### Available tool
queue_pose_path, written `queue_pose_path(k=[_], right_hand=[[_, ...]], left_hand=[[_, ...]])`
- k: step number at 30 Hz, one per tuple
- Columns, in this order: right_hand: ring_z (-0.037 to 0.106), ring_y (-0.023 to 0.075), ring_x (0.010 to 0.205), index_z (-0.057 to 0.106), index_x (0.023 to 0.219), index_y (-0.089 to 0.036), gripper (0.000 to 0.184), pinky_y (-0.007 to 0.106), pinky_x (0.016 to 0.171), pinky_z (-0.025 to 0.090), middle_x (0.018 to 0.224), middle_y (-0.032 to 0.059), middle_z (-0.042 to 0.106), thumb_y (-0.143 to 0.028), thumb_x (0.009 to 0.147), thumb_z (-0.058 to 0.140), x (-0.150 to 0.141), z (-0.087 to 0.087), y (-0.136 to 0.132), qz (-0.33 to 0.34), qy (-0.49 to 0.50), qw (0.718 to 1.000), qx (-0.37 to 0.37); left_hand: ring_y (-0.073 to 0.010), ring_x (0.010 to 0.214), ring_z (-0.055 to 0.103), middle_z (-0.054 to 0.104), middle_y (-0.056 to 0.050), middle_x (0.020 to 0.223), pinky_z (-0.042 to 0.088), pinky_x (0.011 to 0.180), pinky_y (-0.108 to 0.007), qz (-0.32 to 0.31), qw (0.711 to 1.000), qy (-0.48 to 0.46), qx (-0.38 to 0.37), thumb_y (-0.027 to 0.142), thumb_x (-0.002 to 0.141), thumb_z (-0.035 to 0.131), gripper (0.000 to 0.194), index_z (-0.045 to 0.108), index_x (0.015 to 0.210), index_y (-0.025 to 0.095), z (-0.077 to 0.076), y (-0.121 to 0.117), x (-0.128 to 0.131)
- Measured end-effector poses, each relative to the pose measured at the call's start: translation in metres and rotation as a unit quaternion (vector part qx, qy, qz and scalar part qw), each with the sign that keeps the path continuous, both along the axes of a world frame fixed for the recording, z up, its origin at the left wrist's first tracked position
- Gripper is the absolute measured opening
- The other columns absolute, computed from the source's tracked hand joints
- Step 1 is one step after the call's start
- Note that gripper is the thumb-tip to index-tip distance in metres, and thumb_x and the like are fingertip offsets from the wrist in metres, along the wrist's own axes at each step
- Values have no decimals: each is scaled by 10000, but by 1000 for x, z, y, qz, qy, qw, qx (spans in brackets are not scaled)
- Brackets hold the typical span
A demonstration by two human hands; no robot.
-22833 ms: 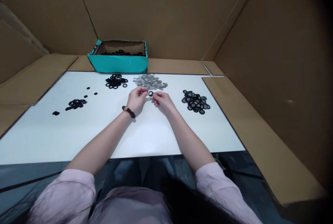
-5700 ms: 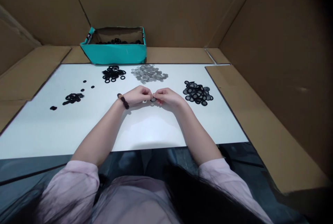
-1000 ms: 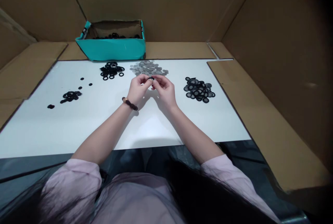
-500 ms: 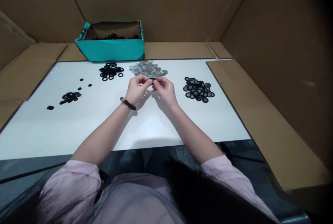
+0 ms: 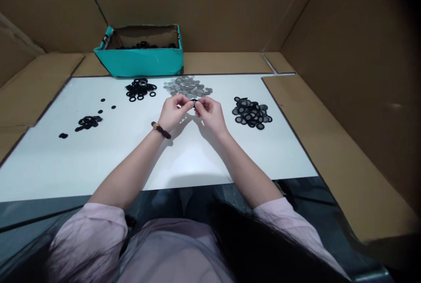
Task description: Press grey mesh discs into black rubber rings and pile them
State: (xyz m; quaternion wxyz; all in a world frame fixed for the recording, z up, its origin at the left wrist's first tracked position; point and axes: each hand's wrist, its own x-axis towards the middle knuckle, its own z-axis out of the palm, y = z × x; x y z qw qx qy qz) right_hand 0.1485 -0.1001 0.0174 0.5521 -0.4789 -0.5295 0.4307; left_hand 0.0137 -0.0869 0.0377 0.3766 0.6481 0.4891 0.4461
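Between my two hands I pinch one small black ring [image 5: 194, 100], mostly covered by the fingertips. My left hand [image 5: 174, 111], with a dark bracelet at the wrist, grips its left side. On the ring's right side, the thumb and fingers of my right hand [image 5: 212, 113] are closed. Just beyond the hands lies a pile of grey discs [image 5: 187, 86]. Black rings [image 5: 140, 89] form a heap to the left of it. Over on the right is a pile of black rings with grey centres [image 5: 251, 113].
A teal box [image 5: 144, 61] holding black rings stands at the back. A smaller group of black pieces [image 5: 88, 122] lies at left, with several stray ones around it. Cardboard walls [image 5: 210, 7] enclose the white table [image 5: 184, 164] at the back and sides.
Both hands stay almost in place, still pinching the black ring. My fingers have shifted slightly on it; the piles look the same.
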Motion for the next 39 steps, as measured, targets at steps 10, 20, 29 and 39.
queue_pose_path(k=[10, 20, 29, 39], right_hand=[[600, 133, 750, 603, 869, -199, 261, 285, 723, 519, 833, 36, 652, -425, 756, 671, -10, 1, -6, -22, 55, 998, 35], [596, 133, 766, 606, 955, -233, 257, 277, 749, 516, 828, 18, 635, -394, 771, 686, -7, 5, -6, -12, 65, 997, 31], [606, 137, 735, 674, 907, -198, 352, 288, 688, 529, 888, 58, 694, -516, 757, 677, -5, -7, 2, -8, 52, 994, 92], [622, 164, 787, 711, 906, -184, 320, 311, 705, 529, 942, 86, 704, -474, 796, 635, 0, -4, 3, -6, 23, 996, 90]], left_hand=[[-115, 623, 531, 571, 13, 630, 442, 635, -247, 28, 998, -63, -11, 230, 716, 603, 118, 527, 642, 177, 2, -3, 8], [-106, 596, 493, 557, 18, 629, 427, 602, -249, 50, 997, -63, 2, 237, 700, 617, 128, 515, 645, 183, 2, -5, 9], [-92, 574, 498, 555, 29, 605, 409, 560, -216, 32, 997, -65, 30, 216, 699, 607, 105, 526, 647, 174, 3, -6, 10], [-110, 610, 528, 581, 7, 612, 427, 584, -233, -21, 1000, -23, 0, 243, 699, 624, 137, 546, 618, 164, 10, -1, 2]])
